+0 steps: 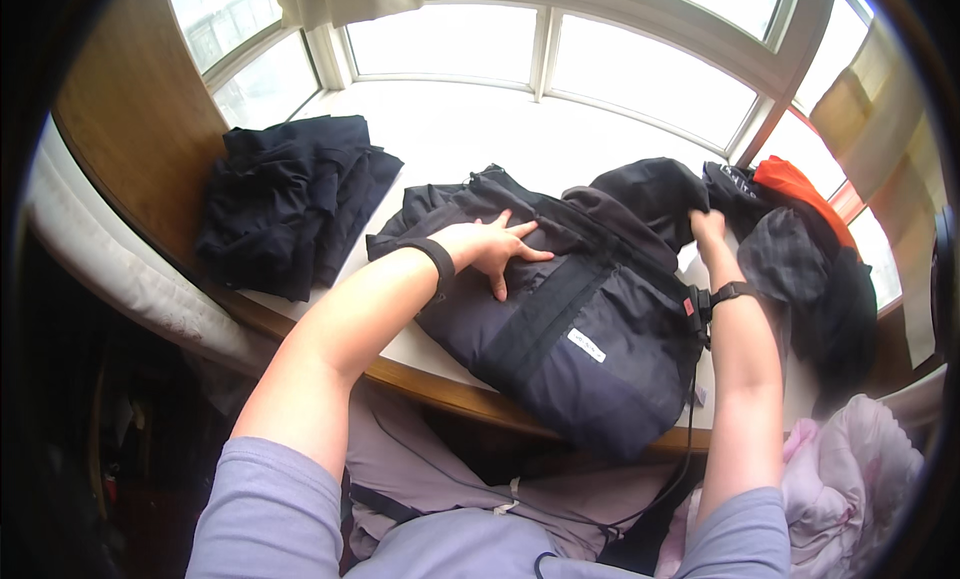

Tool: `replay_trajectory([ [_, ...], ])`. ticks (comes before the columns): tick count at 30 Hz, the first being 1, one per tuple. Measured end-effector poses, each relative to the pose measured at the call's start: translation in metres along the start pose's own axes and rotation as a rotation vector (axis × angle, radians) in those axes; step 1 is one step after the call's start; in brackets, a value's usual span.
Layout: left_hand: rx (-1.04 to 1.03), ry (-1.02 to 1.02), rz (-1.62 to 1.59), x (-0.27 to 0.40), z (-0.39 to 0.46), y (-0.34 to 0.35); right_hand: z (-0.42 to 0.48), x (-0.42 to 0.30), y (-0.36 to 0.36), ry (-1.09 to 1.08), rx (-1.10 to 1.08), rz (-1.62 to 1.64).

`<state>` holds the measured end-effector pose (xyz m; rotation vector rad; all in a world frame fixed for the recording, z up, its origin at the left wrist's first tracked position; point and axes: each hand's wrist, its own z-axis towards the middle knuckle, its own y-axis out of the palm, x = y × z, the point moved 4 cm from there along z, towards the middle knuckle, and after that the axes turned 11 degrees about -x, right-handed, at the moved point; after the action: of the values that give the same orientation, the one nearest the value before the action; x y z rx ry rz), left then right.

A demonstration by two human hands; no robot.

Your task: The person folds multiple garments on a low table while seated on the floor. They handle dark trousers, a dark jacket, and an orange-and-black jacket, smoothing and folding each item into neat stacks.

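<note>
A dark padded jacket (600,309) with a black band and a small white label lies on the white window sill, its lower part hanging over the wooden edge. Flat on its upper left part, fingers spread, rests my left hand (510,249). My right hand (707,225) is closed on the end of a black sleeve (652,196) at the jacket's upper right. A black strap is round each wrist, and the right one carries a small black device (699,312) with a cable running down.
Folded dark clothes (289,204) are stacked at the left of the sill (427,136). Dark garments (795,256) and an orange one (799,185) are heaped at the right. Pink bedding (847,481) lies at lower right. Windows and curtains surround the sill.
</note>
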<state>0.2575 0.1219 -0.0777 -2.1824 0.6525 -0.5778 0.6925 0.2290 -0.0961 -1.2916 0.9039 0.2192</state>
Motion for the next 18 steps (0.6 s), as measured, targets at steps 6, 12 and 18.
replay_trajectory([
  [6, -0.034, -0.051, -0.015, -0.005, 0.004, 0.006, -0.131, -0.162, -0.033, -0.631, 0.093, -0.075],
  [12, 0.01, -0.117, 0.043, -0.005, 0.007, 0.007, -0.285, -0.115, 0.041, -0.838, -0.322, -0.409],
  [18, 0.332, -0.212, -0.173, -0.009, -0.023, 0.021, -0.313, -0.101, 0.038, -0.927, -0.324, -0.618],
])
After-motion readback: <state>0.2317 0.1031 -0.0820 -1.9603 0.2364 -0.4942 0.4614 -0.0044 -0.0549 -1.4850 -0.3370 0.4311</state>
